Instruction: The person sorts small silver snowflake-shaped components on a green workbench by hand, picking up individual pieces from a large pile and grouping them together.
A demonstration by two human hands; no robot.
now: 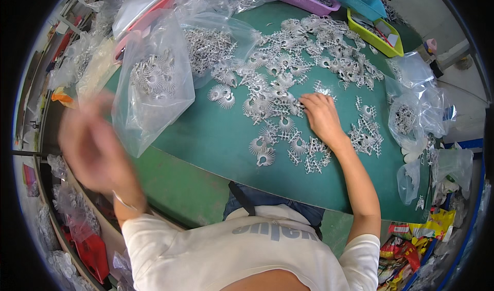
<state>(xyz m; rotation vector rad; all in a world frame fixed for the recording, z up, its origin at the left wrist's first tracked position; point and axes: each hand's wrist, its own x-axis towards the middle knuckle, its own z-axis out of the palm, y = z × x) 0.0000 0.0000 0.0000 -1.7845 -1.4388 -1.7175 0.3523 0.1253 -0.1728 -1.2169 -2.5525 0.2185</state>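
A broad pile of silvery metal pieces (265,92) spreads over the green tabletop; many are round fan shapes with fine spokes, others narrow branched strips. My right hand (324,117) lies at the right part of this pile, back of the hand up. Its fingers are bent and pressed together, with the tips touching the pieces; whatever they grip is hidden under them. Off the table's left edge, my left hand (91,141) is smeared by motion. Beside it stands a clear plastic bag (154,105) with fan-shaped pieces inside. The left fingers cannot be made out.
Another clear bag (211,49) of small metal pieces lies behind. Purple (303,1), blue (363,2) and yellow-green (378,41) baskets line the far edge. More plastic bags (406,116) crowd the right edge. Shelves with bagged goods (72,208) stand at the left.
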